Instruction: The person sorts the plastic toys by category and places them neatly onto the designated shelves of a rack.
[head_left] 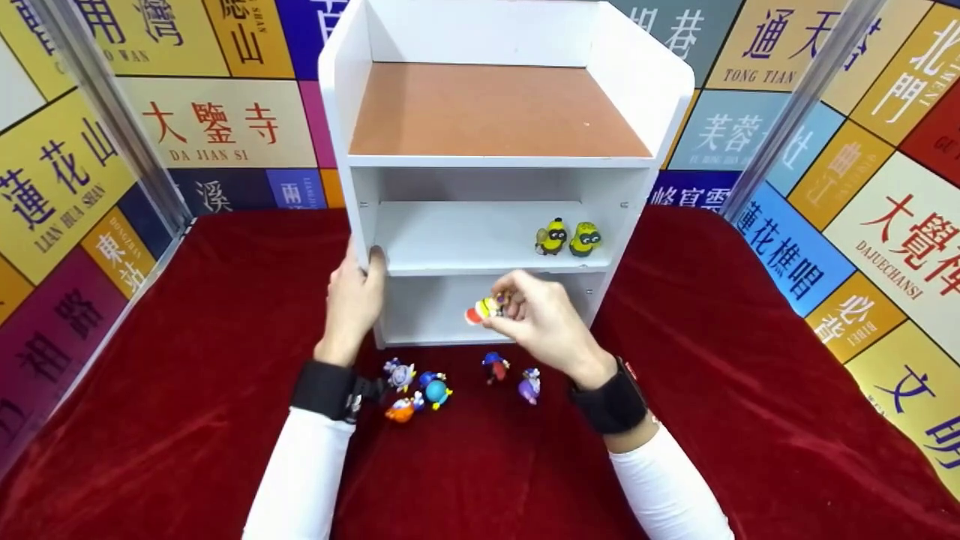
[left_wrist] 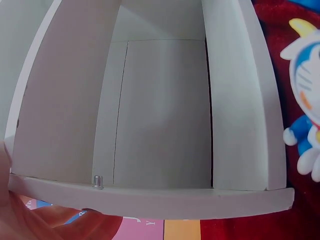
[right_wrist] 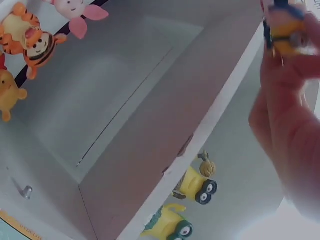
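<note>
My left hand grips the left side panel of a white shelf unit, thumb at the front edge and fingers along the outside. In front of the lower compartment, my right hand pinches a small minion figurine; the right wrist view shows its yellow body with a goggle and blue parts, partly blurred. Two yellow minion figurines, one beside the other, stand at the right of the middle shelf. Tigger, Pooh and Piglet figurines appear in the right wrist view.
Several Doraemon-like figurines lie on the red cloth before the shelf: an orange one, a blue one, a white-and-lilac one, a blue-and-red one and a purple one. Printed panels stand around.
</note>
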